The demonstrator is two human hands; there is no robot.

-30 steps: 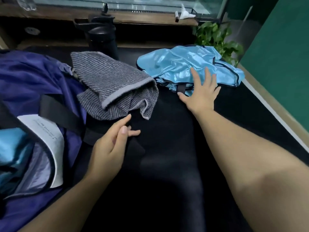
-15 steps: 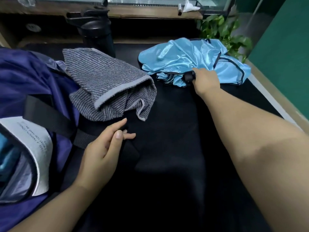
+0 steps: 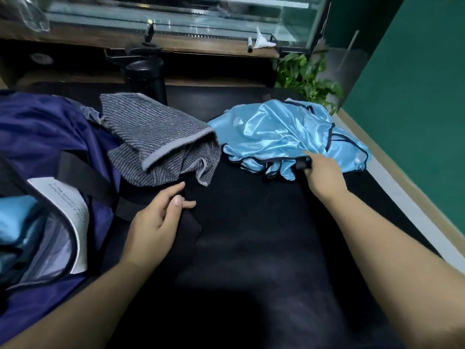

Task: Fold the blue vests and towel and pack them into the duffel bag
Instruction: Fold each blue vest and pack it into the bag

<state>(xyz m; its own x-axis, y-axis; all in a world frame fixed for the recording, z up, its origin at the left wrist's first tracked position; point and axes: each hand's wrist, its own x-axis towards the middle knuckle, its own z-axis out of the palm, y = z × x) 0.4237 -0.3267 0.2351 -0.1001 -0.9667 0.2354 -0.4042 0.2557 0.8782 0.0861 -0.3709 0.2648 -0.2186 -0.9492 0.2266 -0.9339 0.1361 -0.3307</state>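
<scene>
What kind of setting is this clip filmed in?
Probably a home or small indoor workspace, not a lab: a black padded table set against a wooden shelf holding a glass tank, with a leafy potted plant beside a green wall.

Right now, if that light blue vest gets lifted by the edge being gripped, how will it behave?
Likely floppy: the light blue vest lies crumpled in soft folds, so it should drape from the right hand. Probably slippery, given its satin sheen. Seemingly light, as the fabric looks thin.
</scene>
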